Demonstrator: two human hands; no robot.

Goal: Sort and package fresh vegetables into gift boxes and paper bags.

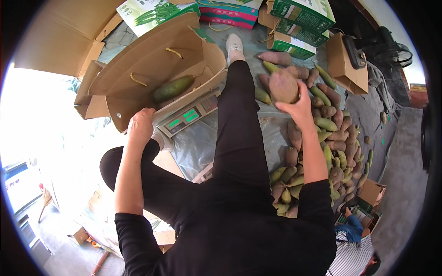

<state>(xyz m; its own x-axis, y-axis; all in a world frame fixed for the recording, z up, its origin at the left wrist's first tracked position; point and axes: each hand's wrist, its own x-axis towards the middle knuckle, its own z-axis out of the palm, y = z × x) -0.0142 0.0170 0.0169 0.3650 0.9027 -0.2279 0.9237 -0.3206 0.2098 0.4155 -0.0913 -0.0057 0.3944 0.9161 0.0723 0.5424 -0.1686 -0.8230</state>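
Observation:
My right hand [298,106] grips a large, roundish pinkish-purple radish [283,86], thumb and fingers around its side, raised over the edge of a vegetable pile. At the near corner of an open cardboard box [133,76], the fingers of my left hand [142,123] are closed on the box's edge. One long green radish [173,89] lies inside that box, beside its yellow rope handles. Under the box's near side sits a weighing scale [189,114] with lit green displays.
Green and pinkish radishes [338,138] spread in a heap along my right. Printed cartons [159,14] stand at the far side, with stacked green cartons [301,23] further right. A fan [391,51] is beside a brown box [346,64]. Another person [352,248] is at lower right.

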